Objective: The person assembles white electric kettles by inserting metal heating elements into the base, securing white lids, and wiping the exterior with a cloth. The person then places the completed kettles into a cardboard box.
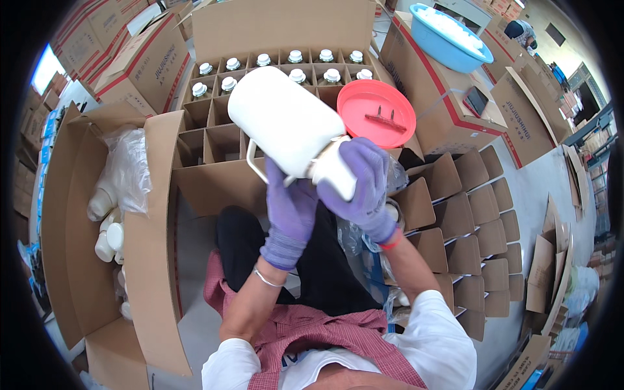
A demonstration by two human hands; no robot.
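White plastic fills most of my view: a large white plastic jug with a moulded handle (284, 120), tipped on its side above my lap, base pointing away from me. My right hand (364, 185), in a purple knit glove, is closed around the jug's neck and cap end. My left hand (289, 208), gloved the same, is pressed against the underside near the thin handle loop, fingers up along it.

Beyond the jug sits an open brown cardboard box with a divider grid (214, 140); its far cells hold capped white bottles (261, 62), the near cells show bare. A round red plastic lid (377, 112) lies just beside the box on my right. Left of me, another open carton holds a clear plastic bag of white bottles (114, 188). A blue plastic basin (448, 36) rests on a sealed carton further off.
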